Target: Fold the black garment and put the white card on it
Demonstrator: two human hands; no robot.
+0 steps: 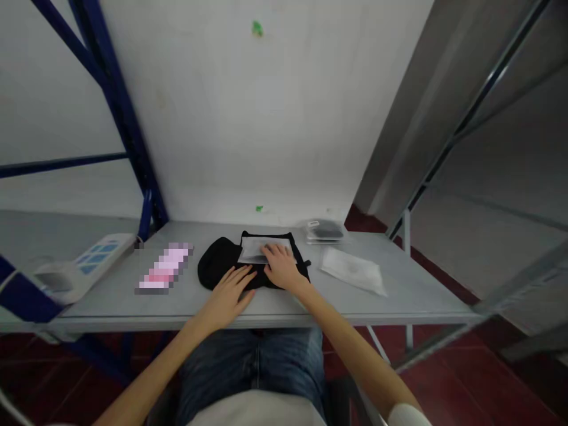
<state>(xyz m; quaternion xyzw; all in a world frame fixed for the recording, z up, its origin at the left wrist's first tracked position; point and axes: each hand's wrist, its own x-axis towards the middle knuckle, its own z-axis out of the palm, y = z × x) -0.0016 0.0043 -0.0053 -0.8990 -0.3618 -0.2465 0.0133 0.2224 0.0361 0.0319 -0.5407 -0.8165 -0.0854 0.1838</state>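
A black cloth item (218, 260) lies flat on the grey tabletop, with a rounded lobe on its left; I cannot tell its exact kind. On top of it rests a pale, partly see-through rectangular sheet or sleeve (254, 251). My left hand (231, 294) lies with fingers stretched out over the lower edge of the black cloth. My right hand (282, 266) rests on the right part of the pale sheet, its fingers extended and partly bent. Neither hand visibly grips anything.
Clear packs with dark contents (325, 231) lie at the back right, near a white plastic bag (352, 270). To the left are a pixelated pink rectangle (164, 269) and a white box with blue panels (98, 258). Blue metal posts (126, 130) frame the left.
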